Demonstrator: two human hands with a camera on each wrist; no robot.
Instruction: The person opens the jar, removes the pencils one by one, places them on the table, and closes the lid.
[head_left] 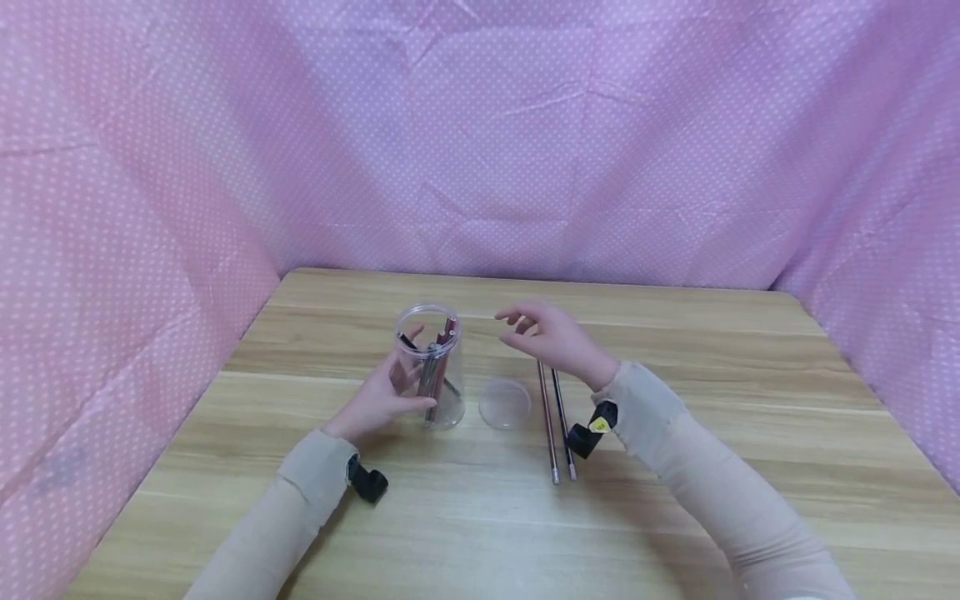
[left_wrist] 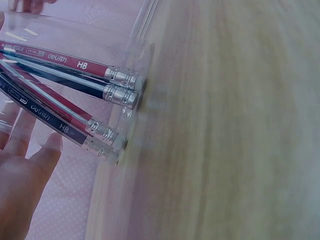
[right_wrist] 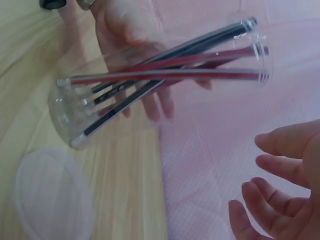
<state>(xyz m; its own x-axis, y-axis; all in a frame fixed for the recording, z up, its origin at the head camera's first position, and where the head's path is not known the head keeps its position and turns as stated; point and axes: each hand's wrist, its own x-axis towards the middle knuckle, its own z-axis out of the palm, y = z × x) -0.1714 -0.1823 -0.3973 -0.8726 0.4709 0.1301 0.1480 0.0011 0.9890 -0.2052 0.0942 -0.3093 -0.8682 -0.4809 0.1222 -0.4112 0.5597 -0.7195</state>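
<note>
A clear plastic jar (head_left: 455, 379) stands lidless on the table, left of centre. Inside it lean several red and black pencils (head_left: 437, 375), their silver eraser ends down at the base in the left wrist view. My left hand (head_left: 378, 400) grips the jar from the left, thumb in front and fingers behind the wall. To the jar's right my right hand (head_left: 555, 337) hangs in the air with loosely bent fingers and nothing between them. Below it on the table lie a reddish pencil (head_left: 548, 425) and a black pencil (head_left: 562, 425), side by side, their far ends hidden by the hand.
A round clear lid (head_left: 506, 404) lies flat on the wooden table (head_left: 465, 533) between the jar and the two loose pencils. Behind the table and along its sides hangs a pink dotted cloth (head_left: 510, 150).
</note>
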